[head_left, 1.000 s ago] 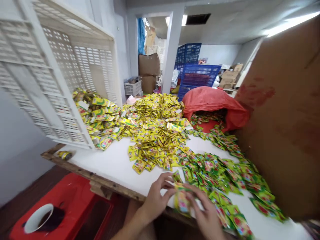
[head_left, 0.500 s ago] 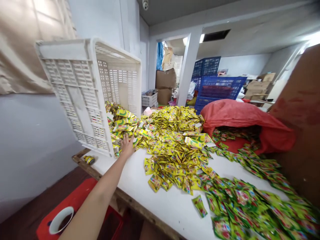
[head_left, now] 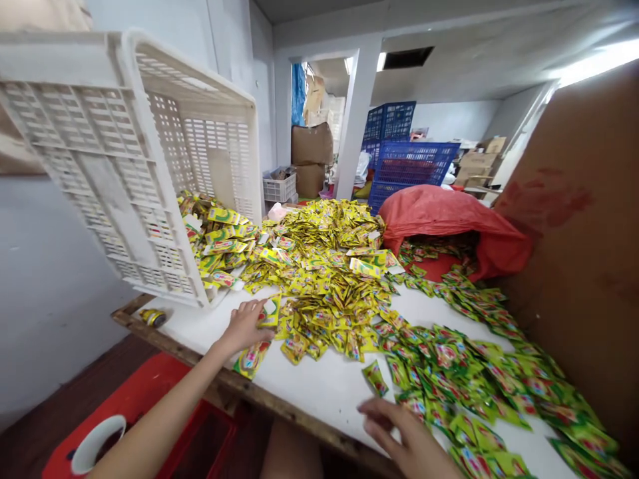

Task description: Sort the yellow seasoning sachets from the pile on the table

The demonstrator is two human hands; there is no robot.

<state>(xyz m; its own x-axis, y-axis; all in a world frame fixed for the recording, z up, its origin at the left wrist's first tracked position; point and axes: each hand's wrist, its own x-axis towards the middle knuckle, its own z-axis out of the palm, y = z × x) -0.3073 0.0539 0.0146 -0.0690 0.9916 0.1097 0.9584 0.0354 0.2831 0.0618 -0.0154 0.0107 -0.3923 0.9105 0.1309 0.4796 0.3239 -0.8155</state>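
My left hand (head_left: pixel 243 327) is closed around a small yellow-and-green printed carton (head_left: pixel 252 359) above the near left part of the white table. The fingers hide the middle of the carton. My right hand (head_left: pixel 407 436) has come in at the bottom, fingers apart and slightly curled, with nothing in it. Just beyond it lies a single green sachet (head_left: pixel 374 378). A heap of yellow sachets (head_left: pixel 329 293) covers the middle of the table. Green sachets (head_left: pixel 459 372) spread over the right. More yellow cartons (head_left: pixel 224 233) spill from a white plastic crate (head_left: pixel 164 173) tipped on its side.
A red sack (head_left: pixel 439 209) with green sachets in its mouth lies at the back right, beside a tall brown cardboard panel (head_left: pixel 574 253). A small yellow-and-black object (head_left: pixel 152 317) sits near the left table edge. A white cup (head_left: pixel 97 444) stands on a red stool (head_left: pixel 144 379) below.
My left hand has drawn back from the crate's mouth towards me and now holds a carton. My right hand has entered at the bottom. The view has shifted right.
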